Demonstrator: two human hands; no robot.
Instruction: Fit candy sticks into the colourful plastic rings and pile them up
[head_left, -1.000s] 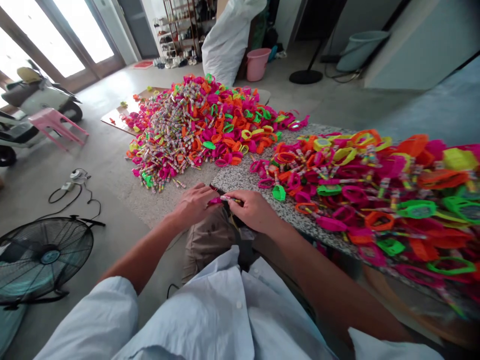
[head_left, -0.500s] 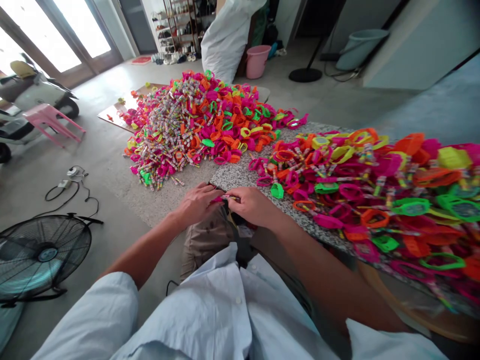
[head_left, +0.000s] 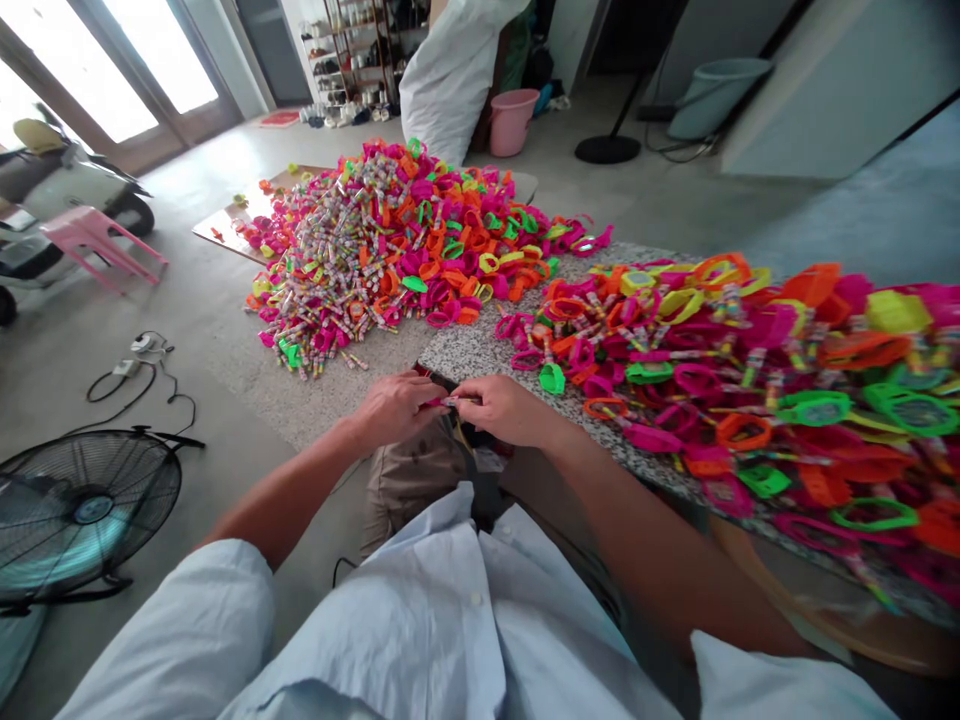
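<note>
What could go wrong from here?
The small pink piece pinched between the left hand and right hand could slip and drop past the trousers. The nearer heap crowds the granite tabletop's edge, so the right forearm might knock pieces off.

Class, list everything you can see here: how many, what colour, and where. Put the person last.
Small piece: 1, pink, near centre, mostly hidden
Far pile: 1, pink, orange, yellow, green, ahead
Near pile: 1, same colours, right
Table: 1, speckled grey, under near pile
Sack: 1, white, behind far pile
Buckets: 2, pink and blue-grey, at back
Stand: 1, black, between buckets
Shoe rack: 1, brown, at back
Mat: 1, red, back left
Scooter: 1, pale and dark, left
Stool: 1, pink, beside scooter
Fan: 1, black, lower left
Shirt: 1, light blue, bottom
Trousers: 1 pair, brown, lower centre
Left hand: 1, bare, at small piece
Right hand: 1, bare, at small piece
</note>
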